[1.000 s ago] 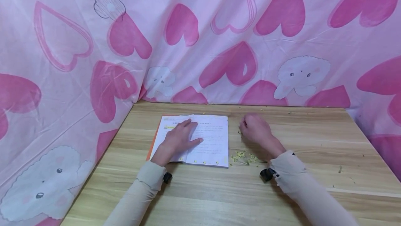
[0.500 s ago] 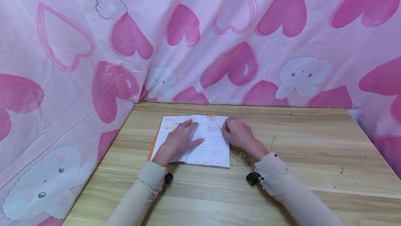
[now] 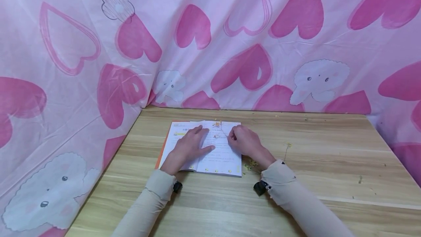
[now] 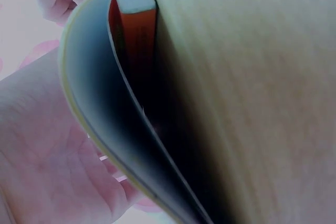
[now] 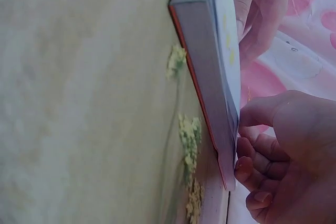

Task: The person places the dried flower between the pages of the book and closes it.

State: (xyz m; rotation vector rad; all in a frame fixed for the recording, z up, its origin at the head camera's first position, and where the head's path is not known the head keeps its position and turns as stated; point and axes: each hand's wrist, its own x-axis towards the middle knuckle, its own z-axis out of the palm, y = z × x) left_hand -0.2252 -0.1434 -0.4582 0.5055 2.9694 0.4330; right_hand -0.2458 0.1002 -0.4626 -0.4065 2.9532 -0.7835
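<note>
Fingers of the left hand (image 3: 190, 144) lie outstretched across the open book (image 3: 218, 156), thumb spread onto the right-hand page, while those of the right hand (image 3: 245, 140) are curled in, thumb and forefinger pinching the thin stem of a flower sprig (image 3: 217, 124). I see that sprig over the upper part of the right-hand page, its little orange-yellow heads pointing away from the person; how much of it touches the paper I cannot tell. White, printed leaves make a shallow bed for it, with small yellow motifs along the bottom margin and an orange cover (image 3: 162, 145) showing at the left. From the left wrist camera I get the near end of the book, where smooth leaves bow up in a rounded curl with a dark hollow beneath; my right wrist feed shows a thick, flat-cut block of pages. Just beside the book, partly behind the right wrist, loose sprigs (image 3: 252, 164) lie in a tangle, their crumbly, pale yellow clusters set on wiry stems. One single sprig (image 3: 288, 151) rests farther right on the wooden tabletop (image 3: 210, 207), whose streaked grain runs crosswise. Beyond hangs creased pink fabric (image 3: 243, 21) printed with hearts, and beige sleeves (image 3: 144, 200) cover both forearms.
</note>
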